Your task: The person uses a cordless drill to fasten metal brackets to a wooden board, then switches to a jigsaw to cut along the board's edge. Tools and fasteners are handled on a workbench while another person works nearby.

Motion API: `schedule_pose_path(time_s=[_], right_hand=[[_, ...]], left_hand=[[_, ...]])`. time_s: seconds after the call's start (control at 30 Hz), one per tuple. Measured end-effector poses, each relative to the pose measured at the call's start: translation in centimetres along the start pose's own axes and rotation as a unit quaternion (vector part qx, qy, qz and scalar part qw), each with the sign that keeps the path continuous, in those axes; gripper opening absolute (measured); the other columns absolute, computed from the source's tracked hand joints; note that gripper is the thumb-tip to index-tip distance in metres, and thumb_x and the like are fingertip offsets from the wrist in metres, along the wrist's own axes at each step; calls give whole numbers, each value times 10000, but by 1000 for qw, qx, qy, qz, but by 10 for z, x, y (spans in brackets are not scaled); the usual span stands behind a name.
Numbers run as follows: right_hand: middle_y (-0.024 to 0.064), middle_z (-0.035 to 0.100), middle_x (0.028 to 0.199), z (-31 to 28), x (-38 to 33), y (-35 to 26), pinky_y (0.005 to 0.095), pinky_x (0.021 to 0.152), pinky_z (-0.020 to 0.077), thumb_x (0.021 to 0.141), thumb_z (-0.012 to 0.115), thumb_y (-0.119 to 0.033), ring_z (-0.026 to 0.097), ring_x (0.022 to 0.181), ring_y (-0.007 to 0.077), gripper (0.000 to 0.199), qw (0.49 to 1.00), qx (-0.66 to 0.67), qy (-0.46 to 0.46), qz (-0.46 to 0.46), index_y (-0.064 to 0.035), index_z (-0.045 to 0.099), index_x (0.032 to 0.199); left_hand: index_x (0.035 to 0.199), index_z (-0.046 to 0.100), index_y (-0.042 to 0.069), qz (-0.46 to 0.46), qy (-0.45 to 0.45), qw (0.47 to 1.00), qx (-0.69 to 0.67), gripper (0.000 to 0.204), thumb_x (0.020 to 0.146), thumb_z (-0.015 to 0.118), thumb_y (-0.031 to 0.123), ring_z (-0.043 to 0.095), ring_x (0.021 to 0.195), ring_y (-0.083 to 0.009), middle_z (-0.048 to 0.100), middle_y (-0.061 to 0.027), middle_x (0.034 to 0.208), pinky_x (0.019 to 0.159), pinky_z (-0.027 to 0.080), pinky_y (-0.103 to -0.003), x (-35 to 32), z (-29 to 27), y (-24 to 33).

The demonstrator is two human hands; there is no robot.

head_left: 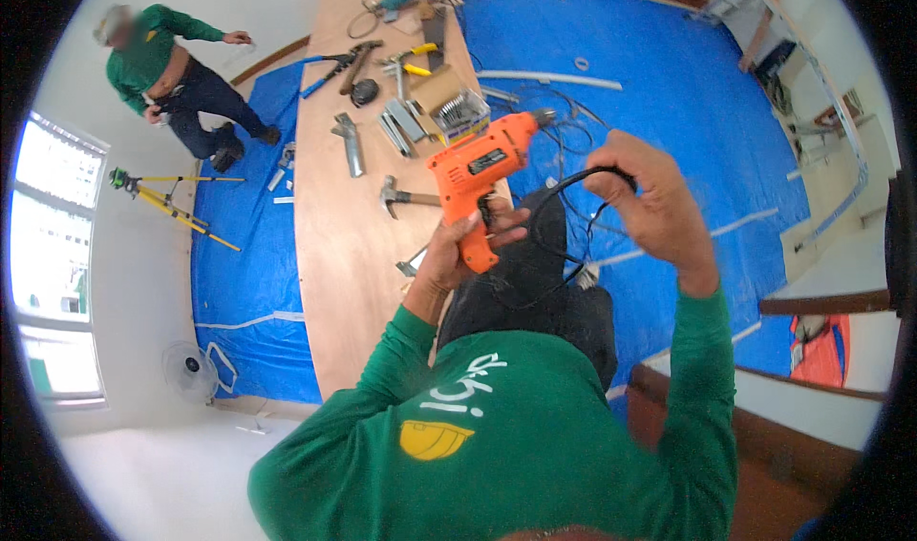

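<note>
Ideally, the drill point(489, 162), loosely clasped by the left hand point(447, 253) near the right edge of the bench point(330, 264), is steadied while the cord point(565, 182), closed in the right hand point(655, 202), is left slack.

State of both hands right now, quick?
Left hand: closed around the grip of the orange power drill.
Right hand: closed, holding a black power cord.

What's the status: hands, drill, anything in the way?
Left hand gripping drill by its handle. Right hand closed on cord. Drill chuck pointing right. Slack cord loops between hands, possible snag.
</note>
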State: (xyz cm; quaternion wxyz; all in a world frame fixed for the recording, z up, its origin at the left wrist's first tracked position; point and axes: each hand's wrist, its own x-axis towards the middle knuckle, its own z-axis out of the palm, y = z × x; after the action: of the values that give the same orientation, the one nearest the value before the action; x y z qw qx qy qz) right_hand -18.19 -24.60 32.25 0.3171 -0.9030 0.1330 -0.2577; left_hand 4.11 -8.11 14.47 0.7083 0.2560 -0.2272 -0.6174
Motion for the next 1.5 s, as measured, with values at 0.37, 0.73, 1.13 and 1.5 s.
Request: schedule_pose_path(time_s=[0.37, 0.73, 1.13, 1.5], right_hand=[[143, 599, 937, 34, 17, -47, 455, 699, 508, 933, 765, -79, 632, 820, 351, 137, 961, -233, 136, -66, -39, 660, 1011], [192, 669, 1093, 29, -21, -6, 519, 783, 530, 968, 747, -389, 676, 970, 425, 496, 967, -235, -92, 31, -53, 665, 1324], [194, 738, 963, 1, -21, 30, 468, 730, 535, 927, 794, -480, 718, 863, 364, 484, 979, -123, -127, 105, -34, 739, 1107], [44, 733, 861, -134, 9, 53, 357, 713, 516, 965, 773, -272, 640, 806, 137, 263, 992, -84, -89, -33, -12, 735, 953]], left_hand=[[1518, 463, 47, -18, -172, 984, 46, 904, 875, 873, 532, 710, 986, -225, 661, -82, 1216, 917, 612, -411, 12, 72, 33], [1479, 475, 25, -95, -188, 941, 266, 747, 888, 887, 222, 629, 1113, -163, 641, -70, 1240, 974, 543, -359, 0, 42, 6], [1462, 485, 50, -222, -116, 943, 220, 617, 954, 786, 234, 580, 675, -117, 595, -22, 918, 604, 489, -278, -6, 45, 5], [1374, 589, -24, -256, -116, 941, 188, 682, 802, 887, 199, 545, 560, -94, 605, -22, 859, 499, 480, -275, -2, 58, 45]])
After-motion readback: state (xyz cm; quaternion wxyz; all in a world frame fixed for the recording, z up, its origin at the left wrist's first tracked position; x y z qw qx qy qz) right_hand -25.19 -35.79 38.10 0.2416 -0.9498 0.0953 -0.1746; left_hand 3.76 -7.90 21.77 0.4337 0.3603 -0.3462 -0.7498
